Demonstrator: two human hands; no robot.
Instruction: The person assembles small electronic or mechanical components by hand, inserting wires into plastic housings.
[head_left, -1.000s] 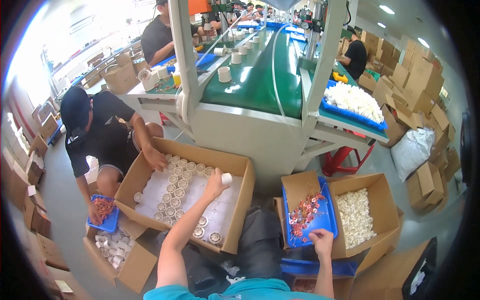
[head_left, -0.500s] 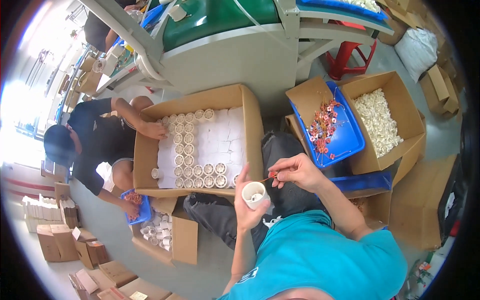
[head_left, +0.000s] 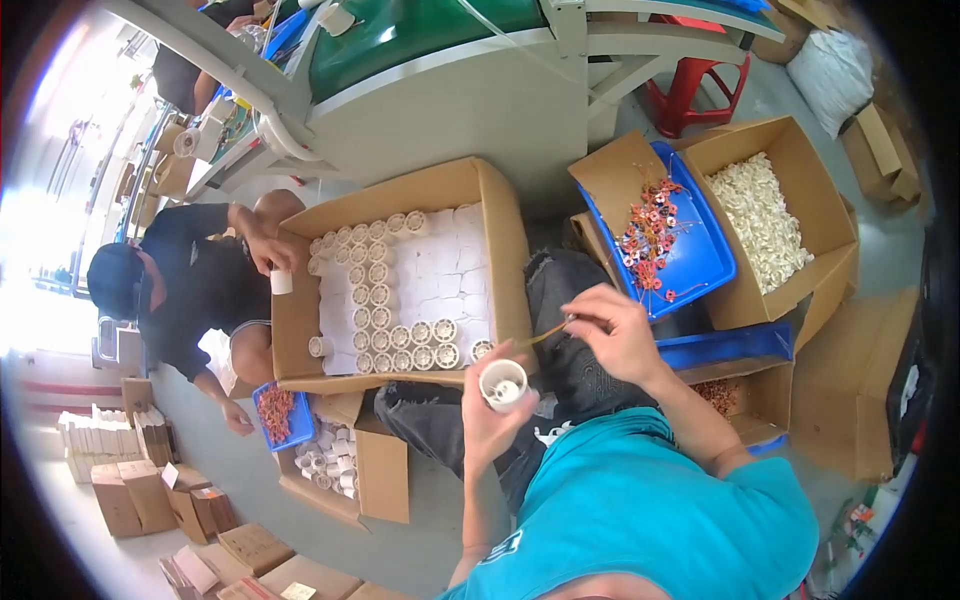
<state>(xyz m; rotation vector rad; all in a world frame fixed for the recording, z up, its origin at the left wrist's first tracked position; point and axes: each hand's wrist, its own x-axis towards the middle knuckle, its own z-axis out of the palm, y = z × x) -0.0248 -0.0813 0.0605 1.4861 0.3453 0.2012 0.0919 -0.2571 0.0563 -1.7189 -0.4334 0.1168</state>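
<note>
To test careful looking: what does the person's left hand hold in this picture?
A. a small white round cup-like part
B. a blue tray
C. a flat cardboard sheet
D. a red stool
A: the left hand holds a small white round cup-like part with its open end up, while the right hand pinches a thin wire-like piece just above it.

A single head-worn fisheye camera is looking steeply down from above the person's own chest, close to the hands (head_left: 560, 370) at centre. It is taking in the box (head_left: 400, 200) just beyond, the blue tray (head_left: 700, 260) to the right, and a co-worker (head_left: 190, 290) far left. Edges are bending at the rim.
</note>
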